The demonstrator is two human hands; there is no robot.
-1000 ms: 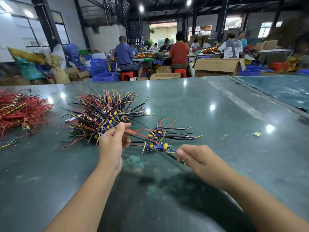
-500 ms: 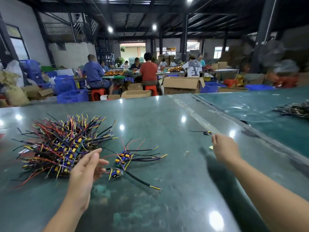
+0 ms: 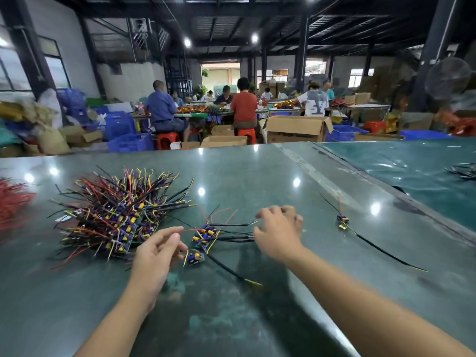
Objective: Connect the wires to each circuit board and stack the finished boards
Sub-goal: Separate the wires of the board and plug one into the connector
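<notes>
A big pile of wired circuit boards, bristling with black, red and yellow wires, lies left of centre on the green table. A small cluster of boards sits between my hands, with one board in front of it trailing a black cable. My left hand hovers beside that board with fingers relaxed, its index tip at the end of a red wire. My right hand hangs over the cluster's black wire ends with loosely curled fingers, holding nothing. A single wired board lies apart at the right.
A heap of loose red wires lies at the table's left edge. A second table under a green sheet adjoins on the right, with some wires on it. Beyond are cardboard boxes, blue crates and seated people.
My right hand carried one board far to the right, left it there, and came back to the small cluster. My left hand let go of its pinched red wire and opened.
</notes>
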